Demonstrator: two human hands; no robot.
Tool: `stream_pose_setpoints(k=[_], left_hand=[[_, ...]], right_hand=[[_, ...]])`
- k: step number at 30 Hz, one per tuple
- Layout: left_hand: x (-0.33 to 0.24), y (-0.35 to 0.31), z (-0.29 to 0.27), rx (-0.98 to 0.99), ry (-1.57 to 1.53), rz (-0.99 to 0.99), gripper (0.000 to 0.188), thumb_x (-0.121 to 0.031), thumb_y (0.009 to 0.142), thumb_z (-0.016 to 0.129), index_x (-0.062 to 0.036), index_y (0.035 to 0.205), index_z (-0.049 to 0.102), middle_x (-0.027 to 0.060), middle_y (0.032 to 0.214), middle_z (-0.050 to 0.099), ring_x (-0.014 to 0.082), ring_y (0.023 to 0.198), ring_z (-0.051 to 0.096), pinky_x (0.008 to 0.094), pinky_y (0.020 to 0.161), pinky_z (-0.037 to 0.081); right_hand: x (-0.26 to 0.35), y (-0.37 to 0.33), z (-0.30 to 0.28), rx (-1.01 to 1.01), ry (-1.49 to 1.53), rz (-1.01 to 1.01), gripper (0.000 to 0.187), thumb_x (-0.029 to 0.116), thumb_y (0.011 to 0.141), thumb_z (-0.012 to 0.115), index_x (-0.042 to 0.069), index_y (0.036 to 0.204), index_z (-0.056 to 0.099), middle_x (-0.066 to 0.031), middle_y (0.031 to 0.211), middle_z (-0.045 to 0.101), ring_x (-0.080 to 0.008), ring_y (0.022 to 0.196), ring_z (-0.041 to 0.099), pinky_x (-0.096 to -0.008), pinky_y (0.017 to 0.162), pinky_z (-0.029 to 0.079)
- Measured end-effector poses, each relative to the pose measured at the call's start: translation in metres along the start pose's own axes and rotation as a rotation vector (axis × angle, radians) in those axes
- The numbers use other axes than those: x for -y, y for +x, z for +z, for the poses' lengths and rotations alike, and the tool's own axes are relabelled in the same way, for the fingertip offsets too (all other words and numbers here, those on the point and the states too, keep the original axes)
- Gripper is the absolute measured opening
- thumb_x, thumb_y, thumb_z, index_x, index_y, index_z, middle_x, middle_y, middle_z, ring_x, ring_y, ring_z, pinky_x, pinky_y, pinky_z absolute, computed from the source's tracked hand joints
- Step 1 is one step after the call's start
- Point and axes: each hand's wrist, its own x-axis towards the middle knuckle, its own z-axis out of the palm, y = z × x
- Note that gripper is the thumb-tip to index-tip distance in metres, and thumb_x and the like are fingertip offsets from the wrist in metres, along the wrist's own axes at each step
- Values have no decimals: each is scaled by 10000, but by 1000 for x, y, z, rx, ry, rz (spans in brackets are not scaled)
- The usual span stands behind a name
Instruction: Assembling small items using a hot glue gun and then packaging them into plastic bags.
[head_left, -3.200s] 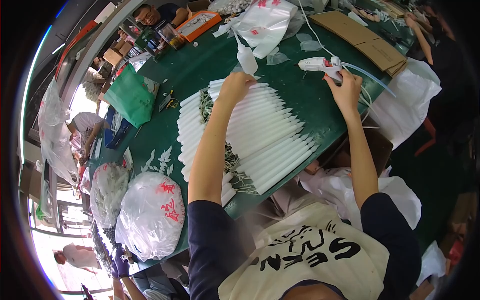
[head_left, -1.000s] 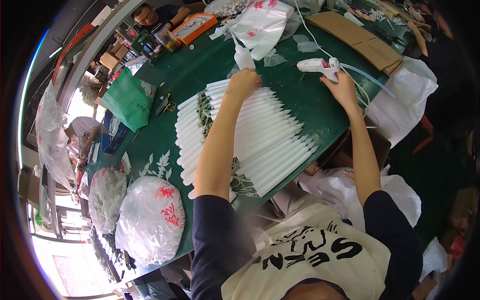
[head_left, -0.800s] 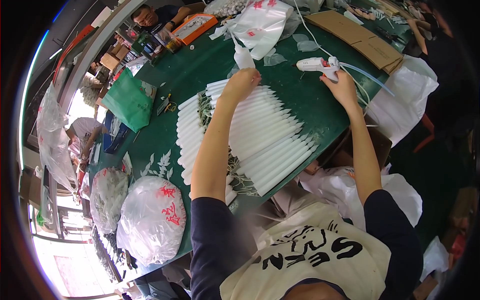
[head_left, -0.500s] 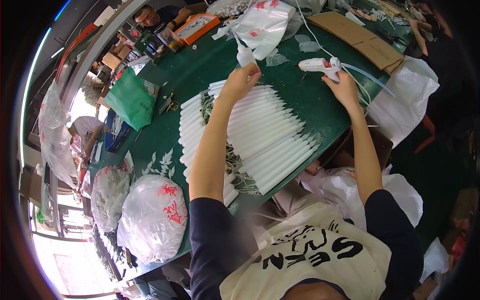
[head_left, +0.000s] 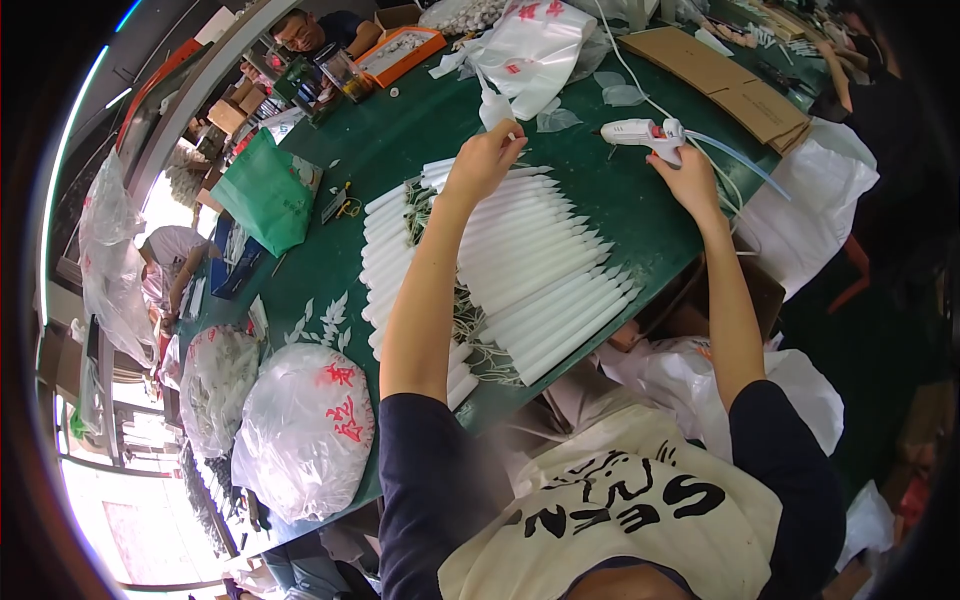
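My right hand is wrapped round the grip of a white hot glue gun, held over the table with its nozzle to the left. A long bluish glue stick sticks out of its back. My left hand is closed in a pinch beyond the candles; what its fingertips hold is too small to make out. Just behind that hand is a white bottle with a thin nozzle, its lower part hidden. Rows of white candle-shaped sticks with pointed tips lie below my hands, thin wires between the rows.
On the left are a green bag, small white leaf-shaped pieces and a stuffed plastic bag. Flat cardboard, a white plastic bag and an orange tray lie at the back. Another person sits across the table.
Both hands keep nearly the same places and grips. The whole view has shifted very slightly.
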Motion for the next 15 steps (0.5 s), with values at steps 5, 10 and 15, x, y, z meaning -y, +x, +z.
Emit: stream_pose_setpoints(k=[5,10,15], left_hand=[[1,-1,2,30,-11,-31,185,-175,854,554,-11,941,560,142,769,618,248,685,600,311,652,456],[9,-4,3,83,-100,-49,218,-177,848,564,25,929,581,124,795,629,196,723,607,298,684,460],[11,-6,2,170,-130,-158,211,-152,839,551,34,926,599,105,811,638,169,761,609,284,730,469]], right_hand=[[1,0,-1,-2,-14,-8,377,294,736,681,-52,868,614,-223,833,615,-344,738,600,-365,668,461],[1,0,-2,-1,-11,-7,378,296,736,679,-52,868,613,-226,832,613,-345,741,600,-364,670,461],[-1,0,-1,-12,1,-26,377,295,740,675,-51,874,610,-226,832,612,-346,745,598,-365,671,459]])
